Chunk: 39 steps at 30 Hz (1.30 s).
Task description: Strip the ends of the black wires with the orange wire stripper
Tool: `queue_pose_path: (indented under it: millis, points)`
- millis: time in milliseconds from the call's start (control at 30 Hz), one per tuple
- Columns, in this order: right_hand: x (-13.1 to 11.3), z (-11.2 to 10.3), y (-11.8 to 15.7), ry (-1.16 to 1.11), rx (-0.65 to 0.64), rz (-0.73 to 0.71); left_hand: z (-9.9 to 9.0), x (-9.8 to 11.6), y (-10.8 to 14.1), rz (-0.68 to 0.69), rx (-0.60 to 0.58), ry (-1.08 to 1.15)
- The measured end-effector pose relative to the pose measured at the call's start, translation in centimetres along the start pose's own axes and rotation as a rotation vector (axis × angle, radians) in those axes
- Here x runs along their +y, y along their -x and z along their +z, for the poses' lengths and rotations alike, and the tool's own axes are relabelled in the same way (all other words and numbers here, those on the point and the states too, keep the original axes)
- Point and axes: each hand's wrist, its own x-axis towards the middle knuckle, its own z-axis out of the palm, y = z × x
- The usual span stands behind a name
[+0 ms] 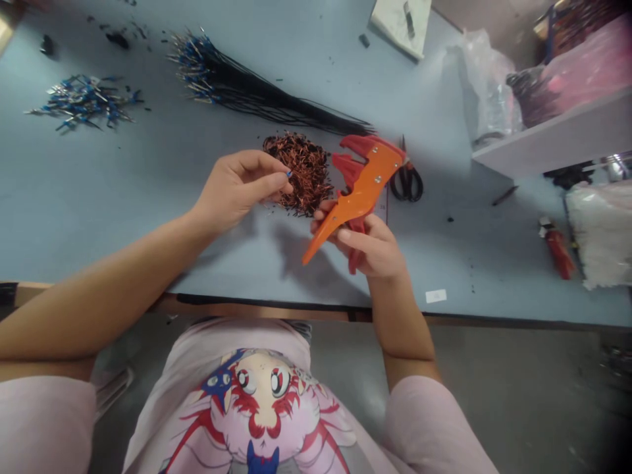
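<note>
My left hand [247,184] pinches a small blue-ended piece [289,174] between thumb and fingers, over the left edge of a pile of short copper-coloured bits [303,164]. The rest of that piece is hidden by the fingers. To the right, my right hand [378,247] is wrapped round the handles of an orange and red wire stripper [368,187], whose red jaws point to the left above the table. Behind the pile lies a bundle of black wires [276,99] with blue and metal ends at its left.
Black-handled scissors [407,184] lie right of the stripper. Loose blue terminals [89,102] are heaped at the left. A red-handled tool [557,250], plastic bags [494,92] and a shelf [557,131] stand at the right. A white pad [405,26] lies at the back.
</note>
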Motion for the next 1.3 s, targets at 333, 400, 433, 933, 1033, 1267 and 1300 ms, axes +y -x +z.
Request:
queue_pose_path:
  millis: [333, 400, 433, 933, 1033, 1267, 1300]
  points:
    - [-0.1, 2.1, 0.5, -0.264, -0.192, 0.225, 1.0, -0.4, 0.9, 0.072, -0.06, -0.05]
    - [0.0, 2.5, 0.5, -0.317, -0.172, 0.276, 1.4, -0.6, 1.3, 0.053, -0.099, -0.04]
    - [0.0, 2.6, 0.5, -0.343, -0.169, 0.297, 1.6, -0.8, 1.4, 0.044, -0.126, -0.026]
    - [0.4, 1.5, 0.1, -0.263, -0.068, 0.143, 1.2, 0.0, 1.7, 0.107, -0.06, -0.164]
    - [-0.2, 1.3, 0.4, -0.105, 0.069, 0.093, 0.8, 1.0, 1.6, 0.262, 0.096, -0.205]
    - [-0.2, 2.1, 0.7, 0.064, -0.066, 0.03, 0.6, 1.3, 1.7, 0.371, 0.135, -0.328]
    - [-0.2, 2.2, 0.7, 0.06, -0.078, 0.038, 0.6, 1.1, 1.8, 0.364, 0.123, -0.341]
